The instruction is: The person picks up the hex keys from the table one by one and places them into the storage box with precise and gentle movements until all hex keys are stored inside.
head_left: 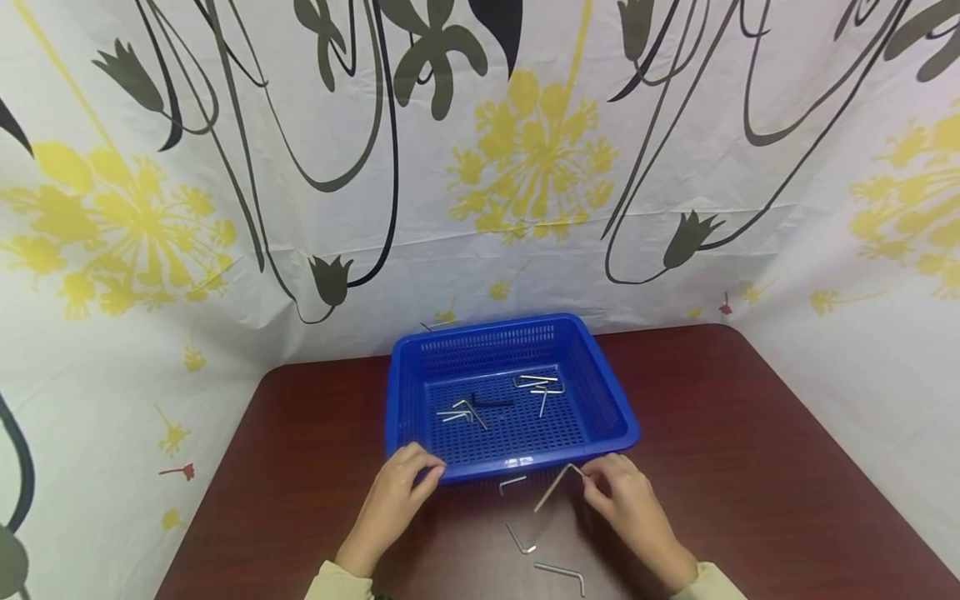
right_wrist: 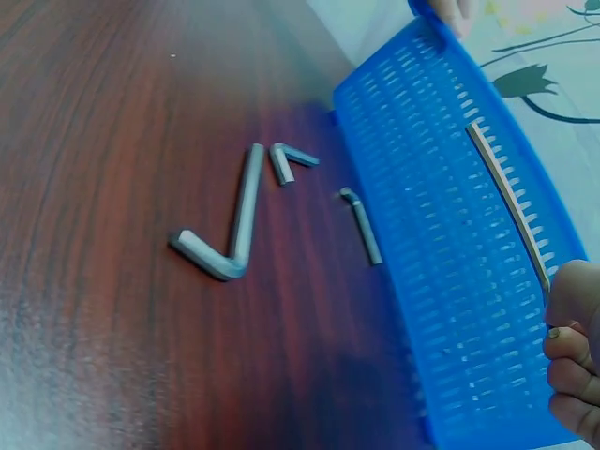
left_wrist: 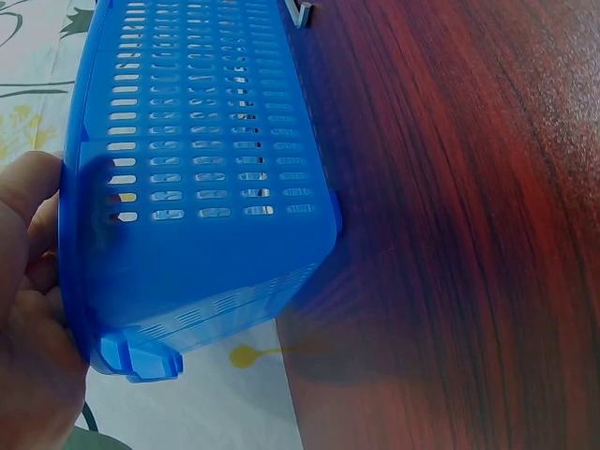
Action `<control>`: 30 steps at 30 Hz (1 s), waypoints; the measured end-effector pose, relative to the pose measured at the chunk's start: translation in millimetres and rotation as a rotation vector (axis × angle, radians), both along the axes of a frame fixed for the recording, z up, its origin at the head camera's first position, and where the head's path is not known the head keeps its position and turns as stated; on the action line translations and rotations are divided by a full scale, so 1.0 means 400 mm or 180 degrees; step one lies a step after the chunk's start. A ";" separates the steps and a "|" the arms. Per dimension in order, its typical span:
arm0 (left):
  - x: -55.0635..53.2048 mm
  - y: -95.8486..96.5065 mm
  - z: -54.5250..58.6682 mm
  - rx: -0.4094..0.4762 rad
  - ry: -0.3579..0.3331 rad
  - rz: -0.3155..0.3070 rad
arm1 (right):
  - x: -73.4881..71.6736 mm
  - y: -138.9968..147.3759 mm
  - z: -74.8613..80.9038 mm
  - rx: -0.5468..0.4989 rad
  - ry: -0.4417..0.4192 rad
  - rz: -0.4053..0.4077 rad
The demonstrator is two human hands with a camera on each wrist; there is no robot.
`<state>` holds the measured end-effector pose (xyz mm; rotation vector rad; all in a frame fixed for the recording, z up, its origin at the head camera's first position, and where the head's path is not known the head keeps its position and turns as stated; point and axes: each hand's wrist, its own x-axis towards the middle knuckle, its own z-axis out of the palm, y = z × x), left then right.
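In the head view, a blue plastic basket (head_left: 611, 392) with slotted walls stands on the table. My left hand (head_left: 397, 490) grips its rim at the near left corner; the left wrist view shows the fingers at the edge of the basket (left_wrist: 206, 248). By the near right corner, my right hand (head_left: 628, 504) pinches an L-shaped hex key (head_left: 552, 487) by its short arm. The key's long arm slants down and left, outside the basket's front wall. In the right wrist view, this hex key (right_wrist: 511, 208) overlaps the slotted wall.
Three loose hex keys lie before the basket: a small one (head_left: 513, 481) by its wall, another (head_left: 517, 537) nearer, and a larger one (head_left: 560, 571) nearest. Inside are silver keys at left (head_left: 459, 413) and right (head_left: 537, 386), plus a black one (head_left: 495, 404). Patterned cloth (head_left: 420, 208) hangs behind.
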<state>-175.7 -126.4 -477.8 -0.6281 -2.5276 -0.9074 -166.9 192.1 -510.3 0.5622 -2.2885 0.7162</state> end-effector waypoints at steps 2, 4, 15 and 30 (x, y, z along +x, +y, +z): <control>0.001 0.000 0.000 -0.0007 0.0002 0.0003 | 0.000 0.003 0.009 -0.0032 0.0055 0.0036; 0.001 0.000 0.000 -0.0015 0.0007 -0.0002 | -0.001 0.007 0.017 -0.0048 0.0093 0.0048; -0.001 0.001 -0.004 -0.0019 0.0111 -0.0049 | 0.006 0.028 0.036 0.0027 0.0133 0.0009; -0.004 -0.003 -0.011 -0.0028 0.0219 -0.0059 | -0.009 0.043 0.086 -0.0047 0.0145 0.0094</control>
